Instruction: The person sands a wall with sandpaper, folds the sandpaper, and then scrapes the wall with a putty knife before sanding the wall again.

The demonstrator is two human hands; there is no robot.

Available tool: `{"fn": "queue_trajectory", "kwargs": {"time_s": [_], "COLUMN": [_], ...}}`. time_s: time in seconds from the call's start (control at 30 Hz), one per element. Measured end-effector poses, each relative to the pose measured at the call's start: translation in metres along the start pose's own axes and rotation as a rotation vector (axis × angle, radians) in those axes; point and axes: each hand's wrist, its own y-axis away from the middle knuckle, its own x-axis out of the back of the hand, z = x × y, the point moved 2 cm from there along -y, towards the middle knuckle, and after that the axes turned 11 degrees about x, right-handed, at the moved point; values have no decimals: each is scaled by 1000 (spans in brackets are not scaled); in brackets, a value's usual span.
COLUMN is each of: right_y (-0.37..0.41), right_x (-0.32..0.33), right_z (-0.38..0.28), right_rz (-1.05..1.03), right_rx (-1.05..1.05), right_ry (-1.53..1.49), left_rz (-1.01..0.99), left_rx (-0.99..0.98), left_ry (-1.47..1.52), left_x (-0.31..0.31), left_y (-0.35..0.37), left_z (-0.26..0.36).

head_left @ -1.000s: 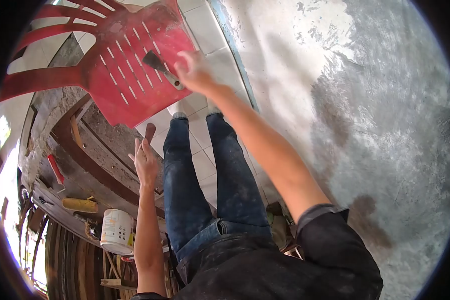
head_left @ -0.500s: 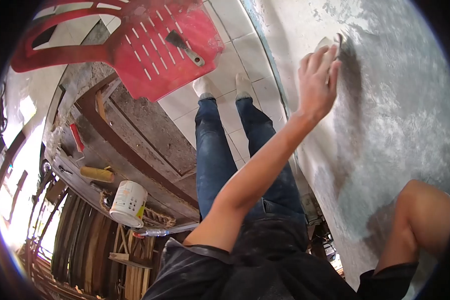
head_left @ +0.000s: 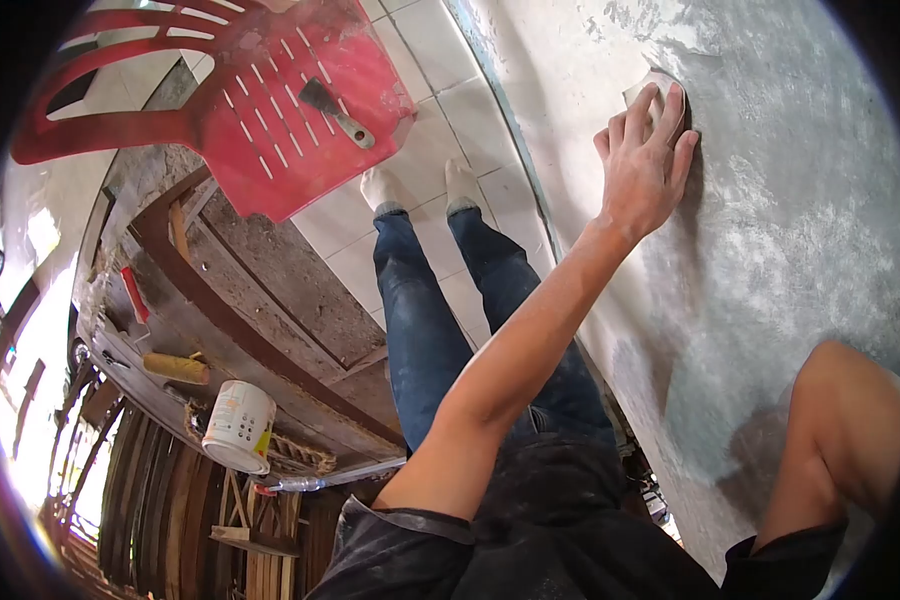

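Note:
My left hand (head_left: 648,165) presses a small folded beige sheet, which looks like sandpaper (head_left: 637,92), against the wall (head_left: 800,240). Its fingers lie over the sheet, and part of the sheet's edge sticks out beyond the fingertips. The wall surface is patchy, whitish near the hand and grey-blue farther right. My right arm is bent at the right edge with the elbow showing; my right hand is out of view.
A red plastic chair (head_left: 270,150) carries a putty knife (head_left: 336,113) on its seat. Along a wooden ledge are a red-handled tool (head_left: 134,293), a yellow paint roller (head_left: 176,368) and a white paint bucket (head_left: 239,427). My feet stand on floor tiles (head_left: 440,240).
My left hand has shifted slightly on the wall with the sheet, its fingers now flatter over it. The view has turned a little, so the chair and bucket appear farther left and lower.

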Motion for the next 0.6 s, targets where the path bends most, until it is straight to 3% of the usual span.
{"fn": "queue_trajectory", "kwargs": {"time_s": [0.4,0.6], "right_y": [-2,14], "right_x": [20,26], "right_z": [-1,30], "right_rz": [67,301], "right_rx": [-10,-228], "right_ry": [-101,-425], "left_rz": [96,127], "left_rx": [9,68], "left_ry": [11,88], "left_x": [0,4], "left_y": [-8,-24], "left_z": [7,19]}}
